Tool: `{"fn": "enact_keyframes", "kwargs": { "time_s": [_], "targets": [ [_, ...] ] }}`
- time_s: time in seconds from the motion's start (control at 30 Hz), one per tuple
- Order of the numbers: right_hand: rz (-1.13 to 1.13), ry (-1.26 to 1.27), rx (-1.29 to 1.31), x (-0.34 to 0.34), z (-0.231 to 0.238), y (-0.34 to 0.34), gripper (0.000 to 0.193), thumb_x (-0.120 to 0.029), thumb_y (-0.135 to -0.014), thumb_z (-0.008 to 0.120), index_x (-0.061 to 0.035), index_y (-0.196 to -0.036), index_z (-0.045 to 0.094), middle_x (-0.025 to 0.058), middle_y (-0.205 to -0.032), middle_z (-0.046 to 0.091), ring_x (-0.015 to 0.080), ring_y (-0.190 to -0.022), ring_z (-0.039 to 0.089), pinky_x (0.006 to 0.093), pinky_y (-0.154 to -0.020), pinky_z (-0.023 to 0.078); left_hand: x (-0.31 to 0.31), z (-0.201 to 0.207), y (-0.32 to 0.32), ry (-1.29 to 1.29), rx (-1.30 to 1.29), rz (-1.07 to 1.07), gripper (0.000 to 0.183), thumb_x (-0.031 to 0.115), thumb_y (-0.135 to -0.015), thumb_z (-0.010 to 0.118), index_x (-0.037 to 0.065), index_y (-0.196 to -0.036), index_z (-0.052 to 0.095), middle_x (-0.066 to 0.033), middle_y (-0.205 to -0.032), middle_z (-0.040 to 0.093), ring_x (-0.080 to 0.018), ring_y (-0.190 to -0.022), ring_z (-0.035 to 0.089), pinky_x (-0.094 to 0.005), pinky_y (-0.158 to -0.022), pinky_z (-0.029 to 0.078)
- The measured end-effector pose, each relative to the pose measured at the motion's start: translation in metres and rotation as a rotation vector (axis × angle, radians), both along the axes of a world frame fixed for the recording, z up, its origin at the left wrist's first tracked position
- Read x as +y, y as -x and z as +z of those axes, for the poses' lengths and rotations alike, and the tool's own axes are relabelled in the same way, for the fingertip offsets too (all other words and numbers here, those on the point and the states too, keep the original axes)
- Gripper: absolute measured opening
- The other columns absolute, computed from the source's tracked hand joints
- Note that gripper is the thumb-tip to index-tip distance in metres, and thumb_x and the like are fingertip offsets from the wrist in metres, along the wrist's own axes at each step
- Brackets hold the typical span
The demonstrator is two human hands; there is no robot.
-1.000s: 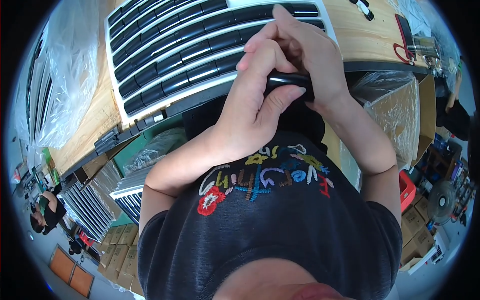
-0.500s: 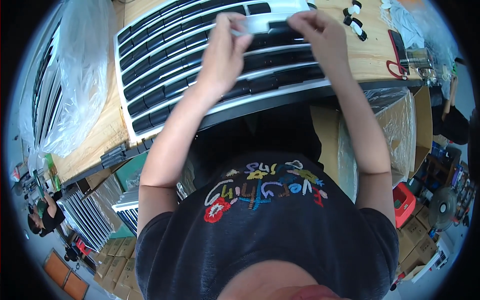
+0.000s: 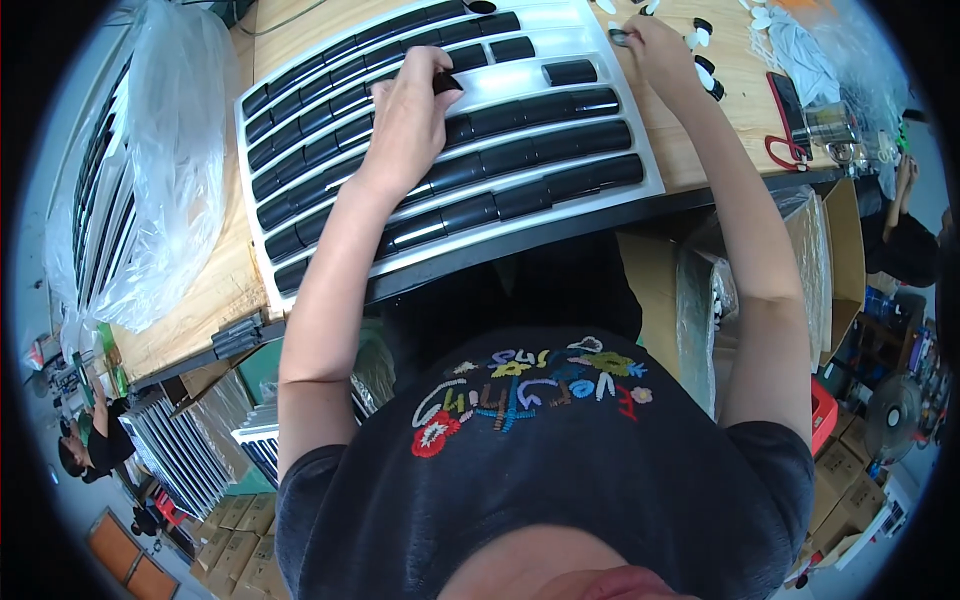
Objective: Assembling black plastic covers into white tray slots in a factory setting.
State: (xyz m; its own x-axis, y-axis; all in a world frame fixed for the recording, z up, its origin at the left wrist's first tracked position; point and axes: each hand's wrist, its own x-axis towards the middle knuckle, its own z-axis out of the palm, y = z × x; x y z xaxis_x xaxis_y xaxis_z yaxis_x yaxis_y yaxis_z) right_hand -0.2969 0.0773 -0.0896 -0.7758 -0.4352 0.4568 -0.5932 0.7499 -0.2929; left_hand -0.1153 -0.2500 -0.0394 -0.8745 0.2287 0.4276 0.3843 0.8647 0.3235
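A white tray (image 3: 505,82) holds rows of glossy black tube-shaped pieces (image 3: 535,158), with bare white gaps in its far rows. Over the tray's middle, my left hand (image 3: 405,130) has its fingers closed around a black curved piece (image 3: 447,84). One short black piece (image 3: 570,72) lies by itself near the right end of a mostly bare row. Beyond the tray's right edge, my right hand (image 3: 658,58) pinches a small dark round piece (image 3: 619,38) above the wooden table.
Small black and white parts (image 3: 703,70) lie to the right on the wooden table (image 3: 680,150). Past them are red-handled scissors (image 3: 786,152), a dark phone (image 3: 787,100) and a clear container (image 3: 830,125). Plastic-wrapped trays (image 3: 150,170) stand at the left. An open cardboard box (image 3: 845,270) is below right.
My hands have moved apart: the right went off the tray to the right, the left slightly left and nearer. A short black piece now rests in the row where my hands were.
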Motion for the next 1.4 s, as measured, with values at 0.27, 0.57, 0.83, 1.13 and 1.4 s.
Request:
{"fn": "enact_keyframes", "kwargs": {
  "time_s": [0.27,0.57,0.83,1.13,1.4],
  "targets": [
    [0.142,0.730,-0.796,-0.060,0.097,-0.141,0.021,-0.017,-0.096,0.063,0.0025,-0.103,0.069,0.0051,-0.081,0.068,0.0093,-0.072,0.064,0.0224,-0.067,0.051,0.038,0.004,-0.046,-1.450,-0.386,-0.081,0.023,0.016,-0.094,0.068,0.003,-0.113,0.064,-0.0016,-0.092,0.064,-0.0054,-0.079,0.058,-0.0197,-0.072,0.048],
    [0.207,0.583,-0.902,-0.092,0.117,-0.193,0.018,-0.015,-0.096,0.064,0.0017,-0.101,0.068,0.0033,-0.081,0.066,0.0080,-0.075,0.065,0.0199,-0.065,0.051,0.053,0.012,-0.070,-1.418,-0.392,-0.181,0.024,0.014,-0.094,0.068,0.004,-0.113,0.058,-0.0021,-0.095,0.063,-0.0043,-0.080,0.057,-0.0170,-0.070,0.047],
    [0.236,0.619,-0.782,-0.118,0.118,-0.183,0.057,-0.046,-0.105,0.031,-0.0032,-0.107,0.070,0.0093,-0.101,0.072,0.0147,-0.095,0.065,0.0277,-0.083,0.050,0.059,0.016,-0.095,-1.674,-0.640,-0.347,0.020,0.014,-0.102,0.053,0.003,-0.118,0.052,-0.0050,-0.101,0.060,-0.0077,-0.077,0.054,-0.0208,-0.068,0.042],
    [0.371,0.752,-1.191,-0.140,0.102,-0.213,0.058,-0.045,-0.105,0.032,0.0003,-0.104,0.069,0.0137,-0.087,0.072,0.0167,-0.080,0.068,0.0275,-0.080,0.051,0.067,0.029,-0.124,-1.516,-0.629,-0.350,0.020,0.009,-0.102,0.050,0.003,-0.121,0.047,-0.0051,-0.121,0.052,-0.0083,-0.100,0.054,-0.0231,-0.083,0.048],
    [0.159,0.723,-0.755,-0.137,0.075,-0.198,0.036,-0.034,-0.101,0.053,-0.0016,-0.098,0.068,0.0019,-0.091,0.067,0.0084,-0.084,0.061,0.0245,-0.080,0.045,0.053,0.008,-0.086,-1.608,-0.670,-0.022,0.016,0.011,-0.102,0.051,0.001,-0.116,0.052,-0.0052,-0.104,0.057,-0.0106,-0.083,0.054,-0.0249,-0.076,0.045]
  ]
}}
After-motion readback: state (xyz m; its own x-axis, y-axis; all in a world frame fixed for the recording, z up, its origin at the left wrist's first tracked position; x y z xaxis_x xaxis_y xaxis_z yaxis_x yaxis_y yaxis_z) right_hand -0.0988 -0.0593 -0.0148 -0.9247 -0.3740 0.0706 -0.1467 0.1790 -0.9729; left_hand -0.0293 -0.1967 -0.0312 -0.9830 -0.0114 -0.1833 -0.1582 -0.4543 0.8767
